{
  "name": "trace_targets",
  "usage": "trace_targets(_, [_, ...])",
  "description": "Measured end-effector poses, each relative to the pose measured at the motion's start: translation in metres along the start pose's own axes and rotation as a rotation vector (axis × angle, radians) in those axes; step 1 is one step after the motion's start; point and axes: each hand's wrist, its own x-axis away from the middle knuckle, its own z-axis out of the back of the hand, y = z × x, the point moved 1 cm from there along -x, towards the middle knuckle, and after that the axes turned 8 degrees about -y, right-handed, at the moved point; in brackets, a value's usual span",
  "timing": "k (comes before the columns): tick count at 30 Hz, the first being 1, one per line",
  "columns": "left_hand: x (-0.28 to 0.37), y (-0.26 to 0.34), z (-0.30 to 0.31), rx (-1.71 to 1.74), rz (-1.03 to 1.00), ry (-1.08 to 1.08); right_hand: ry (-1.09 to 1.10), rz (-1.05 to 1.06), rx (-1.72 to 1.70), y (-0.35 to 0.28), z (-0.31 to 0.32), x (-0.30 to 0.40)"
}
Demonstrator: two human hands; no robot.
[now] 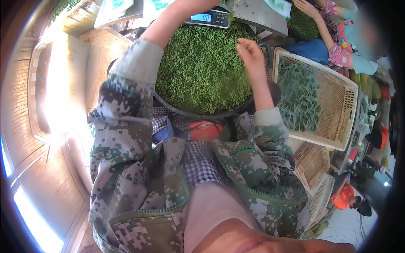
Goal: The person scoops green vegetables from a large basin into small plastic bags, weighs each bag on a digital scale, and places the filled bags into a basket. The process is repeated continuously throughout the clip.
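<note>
My left forearm reaches over a round dark tub [190,113] full of small green berries or peppercorns [202,66]. Only part of my left hand [204,3] shows at the top edge, above a digital scale [212,19] with a lit display; its fingers are hidden. A bit of clear plastic and green material lies at the scale's right end. Over the right side of the tub is my right hand [251,53], slightly blurred, its fingers loosely bent and apart, with nothing seen in them.
Right of the tub stands a cream plastic crate [351,104] with many filled clear bags [299,98]. A metal table [253,14] with printed bags lies beyond the tub. A co-worker [345,41] sits at upper right. More crates [311,164] stand at lower right.
</note>
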Motion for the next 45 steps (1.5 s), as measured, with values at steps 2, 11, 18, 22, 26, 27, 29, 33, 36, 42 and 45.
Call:
trace_targets(2, [-0.011,-0.035,-0.016,-0.147,0.096,-0.201,-0.099,-0.026,0.05,0.021,-0.015,-0.006])
trace_targets(11, [0.088,-0.031,-0.037,-0.004,0.455,-0.188,-0.336,-0.032,0.6,0.031,-0.043,-0.015])
trace_targets(18, [0.124,-0.02,-0.049,0.084,0.538,-0.287,-0.153,0.142,0.727,0.001,-0.043,-0.037])
trace_targets(22, [0.13,-0.016,-0.053,0.149,0.561,-0.276,0.074,0.276,0.655,-0.006,-0.042,-0.07])
trace_targets(26, [0.134,-0.016,-0.052,0.166,0.54,-0.268,0.201,0.37,0.731,-0.004,-0.043,-0.101])
trace_targets(27, [0.134,-0.015,-0.052,0.173,0.55,-0.276,0.221,0.401,0.765,0.0,-0.043,-0.108])
trace_targets(29, [0.134,-0.013,-0.052,0.19,0.567,-0.292,0.265,0.463,0.835,0.009,-0.043,-0.118])
trace_targets(33, [0.137,-0.011,-0.05,0.163,0.56,-0.291,0.125,0.311,0.78,0.006,-0.038,-0.111])
trace_targets(36, [0.137,-0.011,-0.049,0.184,0.563,-0.289,0.069,0.257,0.664,-0.001,-0.029,-0.085])
trace_targets(42, [0.13,0.005,-0.07,0.406,0.507,-0.084,-0.245,0.043,0.504,-0.008,-0.037,-0.049])
trace_targets(45, [0.128,0.006,-0.072,0.565,0.567,-0.233,-0.251,0.045,0.367,-0.005,-0.041,-0.045])
